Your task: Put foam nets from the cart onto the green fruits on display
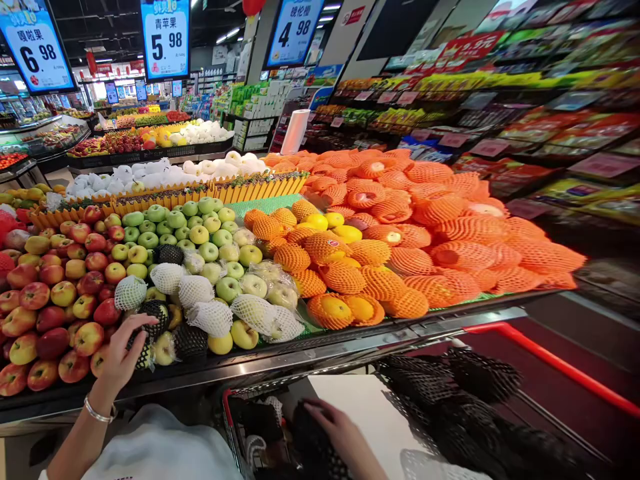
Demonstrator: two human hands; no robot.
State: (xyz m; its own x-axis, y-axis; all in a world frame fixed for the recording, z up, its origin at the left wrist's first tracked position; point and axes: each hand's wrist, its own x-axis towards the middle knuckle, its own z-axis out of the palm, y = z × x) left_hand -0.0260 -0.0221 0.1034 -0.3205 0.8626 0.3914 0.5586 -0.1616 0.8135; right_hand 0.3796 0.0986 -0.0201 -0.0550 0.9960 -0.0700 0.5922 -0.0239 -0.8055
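My left hand (124, 350) reaches onto the front of the apple pile. Its fingers curl over a black-netted apple (159, 317), with dark netting showing between thumb and fingers. Around it lie red apples (75, 365), green apples (207, 251) and several apples in white foam nets (210, 319). Low in the view, my right hand (345, 433) is over the shopping cart, somewhat blurred. Its fingers close on a bundle of black foam netting (311, 437); what is inside that bundle, if anything, is hidden.
Orange-netted fruit (345, 277) and a large heap of red-orange netted fruit (460, 227) fill the stand to the right. A metal stand edge (280, 363) runs in front. The cart's red handle (555, 363) and more black nets (475, 400) are at right. Price screens (165, 40) hang above.
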